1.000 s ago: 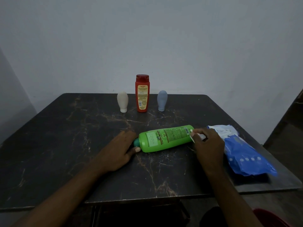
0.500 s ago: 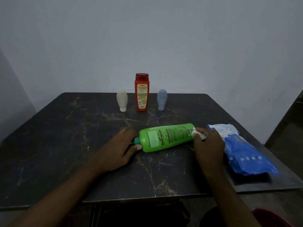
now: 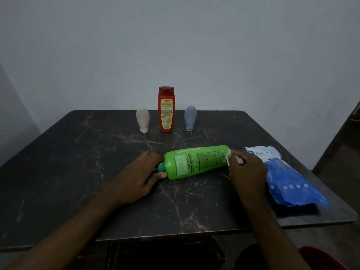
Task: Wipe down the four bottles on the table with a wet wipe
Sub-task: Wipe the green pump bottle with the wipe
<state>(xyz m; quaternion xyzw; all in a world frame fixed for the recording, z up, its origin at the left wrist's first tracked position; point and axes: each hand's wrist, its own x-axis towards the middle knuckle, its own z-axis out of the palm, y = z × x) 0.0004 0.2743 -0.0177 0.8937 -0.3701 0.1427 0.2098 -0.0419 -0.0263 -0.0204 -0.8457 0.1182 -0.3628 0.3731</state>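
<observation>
**Head view: green bottle under the wipe**

The green bottle (image 3: 196,161) lies sideways on the bench (image 3: 78,172). Your left hand (image 3: 136,180) pinches its cap end; your right hand (image 3: 247,172) presses the wet wipe (image 3: 228,157) to its base. Next, likely sweep along the body.

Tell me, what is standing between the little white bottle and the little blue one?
The tall red bottle stands upright between the white bottle and the blue bottle, seen in the head view.
</observation>
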